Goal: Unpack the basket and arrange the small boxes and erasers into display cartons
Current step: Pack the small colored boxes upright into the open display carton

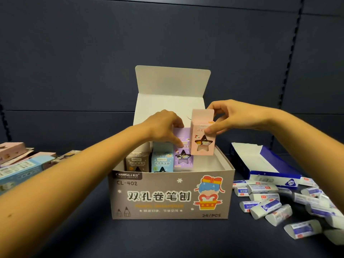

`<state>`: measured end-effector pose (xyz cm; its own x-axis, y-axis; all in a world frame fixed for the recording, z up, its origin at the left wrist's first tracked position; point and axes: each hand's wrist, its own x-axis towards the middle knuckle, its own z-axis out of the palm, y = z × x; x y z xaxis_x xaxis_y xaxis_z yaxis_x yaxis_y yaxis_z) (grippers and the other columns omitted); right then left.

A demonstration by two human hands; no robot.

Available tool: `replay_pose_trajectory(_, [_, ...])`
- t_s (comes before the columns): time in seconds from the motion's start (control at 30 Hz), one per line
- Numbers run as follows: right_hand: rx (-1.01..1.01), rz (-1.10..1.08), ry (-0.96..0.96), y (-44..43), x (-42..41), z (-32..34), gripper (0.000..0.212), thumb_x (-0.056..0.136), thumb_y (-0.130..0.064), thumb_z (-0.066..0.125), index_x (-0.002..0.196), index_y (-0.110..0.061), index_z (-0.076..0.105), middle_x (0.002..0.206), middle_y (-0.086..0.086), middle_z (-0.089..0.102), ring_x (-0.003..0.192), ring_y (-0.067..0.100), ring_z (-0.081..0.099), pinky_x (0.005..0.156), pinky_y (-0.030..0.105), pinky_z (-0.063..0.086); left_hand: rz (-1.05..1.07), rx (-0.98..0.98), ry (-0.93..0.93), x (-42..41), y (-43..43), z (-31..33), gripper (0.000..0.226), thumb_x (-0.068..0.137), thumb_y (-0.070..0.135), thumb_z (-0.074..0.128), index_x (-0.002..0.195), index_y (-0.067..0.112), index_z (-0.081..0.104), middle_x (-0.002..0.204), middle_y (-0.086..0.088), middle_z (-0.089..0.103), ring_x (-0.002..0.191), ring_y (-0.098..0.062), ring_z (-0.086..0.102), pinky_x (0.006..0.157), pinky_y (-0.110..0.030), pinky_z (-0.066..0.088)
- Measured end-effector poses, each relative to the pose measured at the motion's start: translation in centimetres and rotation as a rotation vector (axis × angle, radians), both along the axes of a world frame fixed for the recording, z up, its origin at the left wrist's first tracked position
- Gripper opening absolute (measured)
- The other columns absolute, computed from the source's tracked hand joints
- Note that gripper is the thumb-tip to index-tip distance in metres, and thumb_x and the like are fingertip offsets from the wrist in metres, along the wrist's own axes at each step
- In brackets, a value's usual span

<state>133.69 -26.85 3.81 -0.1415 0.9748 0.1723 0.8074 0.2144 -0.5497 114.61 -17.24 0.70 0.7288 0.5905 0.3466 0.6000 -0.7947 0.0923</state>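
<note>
Nearest you, the carton (pixel 158 183) is sitting square on the dark shelf (pixel 167 239), front wall facing you, with bare shelf lying before it. To its right, well over a dozen erasers (pixel 264 206) are lying loose at all angles, too overlapped to count exactly, and one open blue carton (pixel 270 176) is lying behind them. To the left, a pile (pixel 20 168) of small boxes is lying flat.

Inside the carton, three boxes are standing upright in one row, long axes vertical, star windows facing you: brown box (pixel 136 162), blue box (pixel 162 161), purple box (pixel 183 153). The floor between the purple box and the right wall is lying open.

Your left hand (pixel 163 127) is pinching the purple box's top, thumb in front. Your right hand (pixel 234 118) is pinching the pink box (pixel 202 135) between thumb and fingers, holding it upright, window toward you, just right of the purple box and over that gap, its bottom edge near the rim. Behind, the lid (pixel 171 86) is standing up.
</note>
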Motion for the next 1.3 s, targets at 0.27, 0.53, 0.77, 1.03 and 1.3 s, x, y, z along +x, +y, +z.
replay_pose_trajectory(0.27, [-0.005, -0.076, -0.381, 0.8, -0.5, -1.3, 0.047, 0.079, -0.032, 0.071, 0.118, -0.020, 0.048, 0.122, 0.001, 0.060, 0.101, 0.015, 0.061, 0.084, 0.027, 0.050, 0.048, 0.060, 0.078, 0.3, 0.2, -0.9, 0.047, 0.074, 0.036, 0.075, 0.115, 0.015, 0.065, 0.116, -0.002, 0.064, 0.094, -0.019, 0.056, 0.074, -0.029, 0.043])
replay_pose_trajectory(0.53, [-0.046, -0.094, -0.606, 2.1, -1.5, -1.9, 0.066, 0.082, -0.040, 0.067, 0.137, -0.017, 0.039, 0.134, 0.004, 0.052, 0.110, 0.022, 0.058, 0.090, 0.030, 0.048, 0.054, 0.185, 0.198, 0.4, 0.9, -1.2, 0.038, 0.076, 0.041, 0.071, 0.103, 0.014, 0.069, 0.102, -0.004, 0.067, 0.096, -0.025, 0.056, 0.071, -0.033, 0.043])
replay_pose_trajectory(0.77, [-0.023, -0.088, -0.680, 2.4, -1.5, -2.1, 0.066, 0.084, -0.043, 0.064, 0.139, -0.016, 0.038, 0.135, 0.004, 0.052, 0.110, 0.022, 0.058, 0.088, 0.028, 0.048, 0.029, 0.267, 0.317, 0.7, 0.4, -1.2, 0.054, 0.083, 0.041, 0.063, 0.130, 0.023, 0.044, 0.126, -0.001, 0.055, 0.116, -0.019, 0.045, 0.075, -0.028, 0.035])
replay_pose_trajectory(1.03, [-0.015, -0.081, -0.698, 2.5, -1.4, -2.1, 0.067, 0.083, -0.043, 0.064, 0.139, -0.015, 0.040, 0.135, 0.003, 0.052, 0.112, 0.021, 0.056, 0.087, 0.026, 0.046, 0.009, 0.297, 0.473, 0.9, 0.3, -1.1, 0.058, 0.091, 0.041, 0.052, 0.142, 0.031, 0.025, 0.132, -0.005, 0.047, 0.121, -0.022, 0.038, 0.090, -0.034, 0.037])
replay_pose_trajectory(1.3, [-0.021, -0.081, -0.721, 2.6, -1.7, -1.9, 0.066, 0.083, -0.044, 0.064, 0.138, -0.016, 0.042, 0.135, 0.003, 0.052, 0.113, 0.021, 0.055, 0.089, 0.027, 0.046, 0.018, 0.319, 0.569, 1.0, 0.2, -1.5, 0.046, 0.097, 0.039, 0.039, 0.142, 0.040, 0.028, 0.134, -0.007, 0.038, 0.127, -0.024, 0.030, 0.099, -0.041, 0.029])
